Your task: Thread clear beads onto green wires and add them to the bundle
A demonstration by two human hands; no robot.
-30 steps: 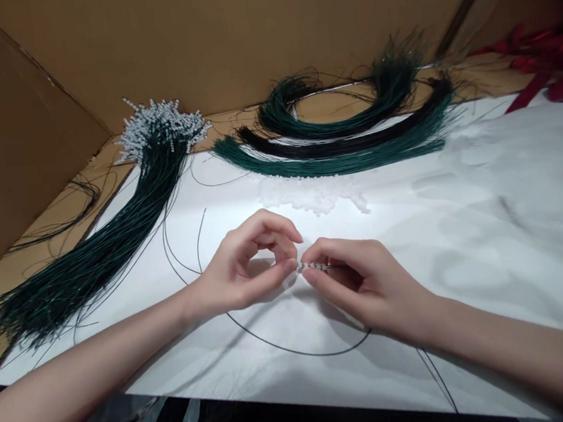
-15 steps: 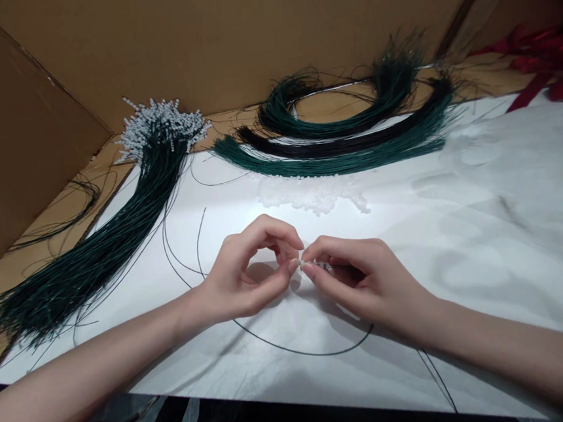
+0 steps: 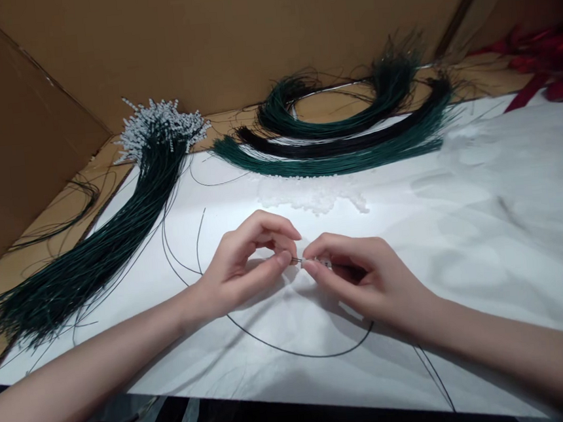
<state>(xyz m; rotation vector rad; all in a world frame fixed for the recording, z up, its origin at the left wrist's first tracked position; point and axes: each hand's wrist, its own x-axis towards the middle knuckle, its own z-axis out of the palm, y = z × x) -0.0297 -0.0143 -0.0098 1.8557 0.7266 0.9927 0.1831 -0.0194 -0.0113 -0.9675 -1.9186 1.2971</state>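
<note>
My left hand (image 3: 251, 259) is closed, thumb and forefinger pinching a thin dark wire (image 3: 296, 259). Facing it, my right hand (image 3: 360, 266) pinches a short string of small white beads (image 3: 323, 262), partly hidden by its fingers. A short stretch of wire shows between the two sets of fingertips. Below the hands a long green wire (image 3: 304, 354) curves over the white sheet; how it joins the held piece is hidden. Just beyond the hands lies a loose patch of tiny white beads (image 3: 304, 196).
At left lies a thick bundle of green wires (image 3: 128, 211) tipped with white beaded ends (image 3: 160, 126). Curved bundles of green wire (image 3: 336, 161) and black wire (image 3: 339, 145) lie at the back. Red ribbon (image 3: 544, 60) sits far right. Cardboard walls (image 3: 256, 36) enclose the back and left.
My left fingertips have drawn slightly left from the right ones, so a short length of wire now shows between them. My right hand has barely moved.
</note>
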